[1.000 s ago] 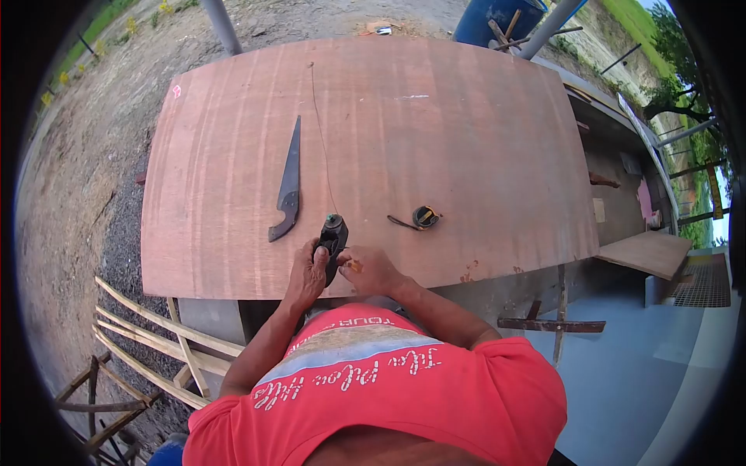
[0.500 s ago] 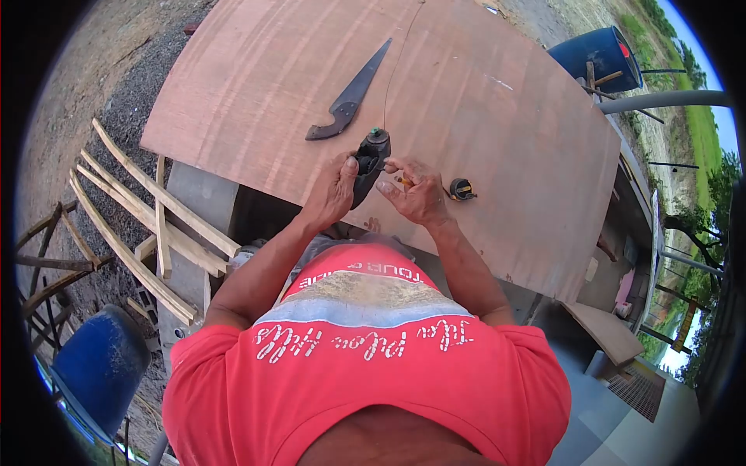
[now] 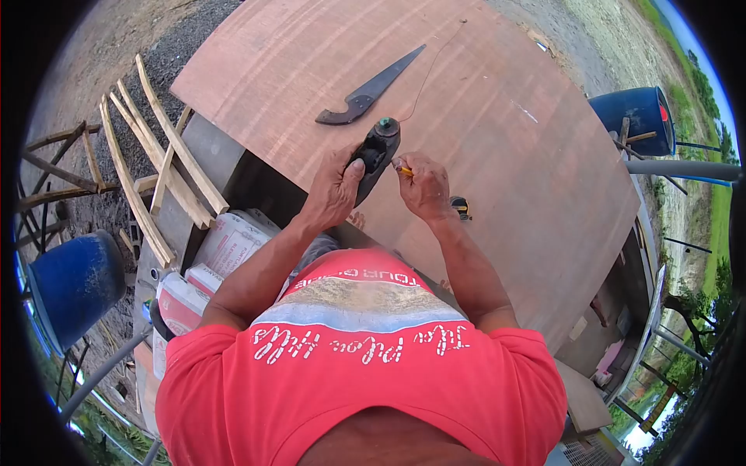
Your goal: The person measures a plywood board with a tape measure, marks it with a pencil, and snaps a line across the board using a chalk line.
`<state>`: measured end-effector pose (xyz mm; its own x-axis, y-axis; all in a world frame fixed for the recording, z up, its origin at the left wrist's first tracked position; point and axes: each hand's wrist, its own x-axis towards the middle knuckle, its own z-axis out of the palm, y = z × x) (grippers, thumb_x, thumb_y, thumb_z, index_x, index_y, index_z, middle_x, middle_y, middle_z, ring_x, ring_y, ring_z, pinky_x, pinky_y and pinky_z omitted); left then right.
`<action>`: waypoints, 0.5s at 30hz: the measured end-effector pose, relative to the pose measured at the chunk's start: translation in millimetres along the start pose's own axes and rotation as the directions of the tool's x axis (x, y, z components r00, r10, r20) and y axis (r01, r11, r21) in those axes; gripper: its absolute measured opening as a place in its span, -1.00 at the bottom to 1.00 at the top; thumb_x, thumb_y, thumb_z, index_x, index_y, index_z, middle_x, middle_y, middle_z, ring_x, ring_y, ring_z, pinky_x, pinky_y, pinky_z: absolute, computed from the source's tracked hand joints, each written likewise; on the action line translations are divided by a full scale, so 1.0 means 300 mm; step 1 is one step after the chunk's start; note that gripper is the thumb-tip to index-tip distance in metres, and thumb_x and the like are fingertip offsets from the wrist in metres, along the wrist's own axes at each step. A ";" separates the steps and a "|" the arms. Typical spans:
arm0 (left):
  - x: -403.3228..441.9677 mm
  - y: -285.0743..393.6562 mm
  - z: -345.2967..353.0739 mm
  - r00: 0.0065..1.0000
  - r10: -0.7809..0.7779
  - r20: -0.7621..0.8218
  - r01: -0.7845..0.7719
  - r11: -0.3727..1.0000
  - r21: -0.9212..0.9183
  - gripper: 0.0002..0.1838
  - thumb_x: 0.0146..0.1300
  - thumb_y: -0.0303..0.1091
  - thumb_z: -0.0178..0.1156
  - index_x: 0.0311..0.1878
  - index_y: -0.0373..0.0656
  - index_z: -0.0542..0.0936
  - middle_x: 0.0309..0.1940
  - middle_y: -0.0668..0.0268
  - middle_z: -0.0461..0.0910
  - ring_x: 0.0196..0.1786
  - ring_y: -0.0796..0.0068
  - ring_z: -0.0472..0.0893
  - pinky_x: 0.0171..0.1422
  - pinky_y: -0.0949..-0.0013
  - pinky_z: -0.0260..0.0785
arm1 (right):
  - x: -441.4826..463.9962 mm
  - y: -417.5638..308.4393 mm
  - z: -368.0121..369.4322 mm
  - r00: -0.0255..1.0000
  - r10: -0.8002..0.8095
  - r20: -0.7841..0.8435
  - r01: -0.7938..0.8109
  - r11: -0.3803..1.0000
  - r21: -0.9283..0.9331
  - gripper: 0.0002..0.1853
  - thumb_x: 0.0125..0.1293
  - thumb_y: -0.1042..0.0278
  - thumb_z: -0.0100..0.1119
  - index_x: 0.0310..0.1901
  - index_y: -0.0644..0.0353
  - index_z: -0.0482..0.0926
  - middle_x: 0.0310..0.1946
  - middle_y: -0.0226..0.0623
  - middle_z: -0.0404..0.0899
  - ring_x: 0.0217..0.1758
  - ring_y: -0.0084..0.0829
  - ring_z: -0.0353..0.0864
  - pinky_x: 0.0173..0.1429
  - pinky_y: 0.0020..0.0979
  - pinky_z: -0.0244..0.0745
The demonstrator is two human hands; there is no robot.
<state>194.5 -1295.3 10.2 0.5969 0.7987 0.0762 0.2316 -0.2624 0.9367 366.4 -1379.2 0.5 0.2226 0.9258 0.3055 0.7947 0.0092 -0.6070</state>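
My left hand (image 3: 336,186) is wrapped round a dark, elongated tool (image 3: 374,155) with a round green-topped end. A thin line (image 3: 430,71) runs from that end across the plywood sheet (image 3: 497,155). To the right of the tool, my right hand (image 3: 423,185) is closed round a short yellow pencil-like stick (image 3: 405,170). Beyond the tool, a handsaw (image 3: 377,87) lies flat on the plywood. A black and yellow tape measure (image 3: 460,206) rests beside my right wrist, partly hidden by it.
Pale wooden strips (image 3: 175,159) lean at the left, near paper bags (image 3: 233,245) below the plywood edge. One blue barrel (image 3: 78,283) stands at the left and another (image 3: 633,116) at the upper right, near a grey post (image 3: 684,170).
The view has turned and shifted, so the saw and plywood appear rotated. The line now curves more. My right hand has closed up from its more open pose and sits slightly away from the tool.
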 end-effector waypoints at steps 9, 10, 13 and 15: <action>-0.197 0.077 0.075 0.975 -0.178 -0.133 0.185 0.981 0.048 -0.64 0.46 -0.31 -0.06 0.22 -0.19 0.51 -0.23 0.09 0.47 -0.14 0.24 0.50 0.05 0.30 0.33 | -0.087 0.052 -0.053 0.951 -0.129 0.280 0.072 0.976 0.205 -0.92 0.16 0.48 0.17 -0.31 0.26 0.56 -0.40 -0.05 0.59 -0.31 0.01 0.61 -0.24 -0.13 0.50; -0.207 0.091 0.075 0.966 -0.199 -0.164 0.208 0.977 0.037 -0.64 0.46 -0.31 -0.06 0.21 -0.19 0.51 -0.23 0.09 0.48 -0.14 0.25 0.50 0.05 0.29 0.34 | -0.123 0.038 -0.021 0.944 -0.191 0.268 0.116 0.955 0.274 -0.93 0.17 0.48 0.17 -0.31 0.26 0.56 -0.40 -0.05 0.59 -0.30 0.02 0.61 -0.24 -0.13 0.50; -0.234 0.049 0.077 0.953 -0.210 -0.220 0.241 0.963 0.125 -0.65 0.44 -0.34 -0.04 0.21 -0.20 0.52 -0.24 0.17 0.45 -0.18 0.35 0.48 0.01 0.34 0.33 | -0.139 -0.014 -0.006 0.938 -0.269 0.217 0.186 0.922 0.339 -0.94 0.19 0.48 0.14 -0.33 0.27 0.55 -0.41 -0.05 0.59 -0.29 0.02 0.60 -0.23 -0.15 0.50; -0.287 0.052 0.082 0.936 -0.284 -0.206 0.304 0.950 0.071 -0.65 0.46 -0.35 -0.05 0.22 -0.25 0.50 -0.25 0.27 0.42 -0.19 0.51 0.42 -0.02 0.43 0.29 | -0.098 -0.010 -0.018 0.959 -0.217 0.184 0.155 0.940 0.303 -0.94 0.18 0.49 0.14 -0.34 0.27 0.55 -0.40 -0.05 0.59 -0.29 0.03 0.60 -0.22 -0.16 0.50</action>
<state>165.7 -1381.6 10.0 0.3347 0.9341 -0.1243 0.4562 -0.0452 0.8887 360.6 -1408.5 -2.7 -0.0628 0.9551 0.2897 0.6103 0.2664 -0.7460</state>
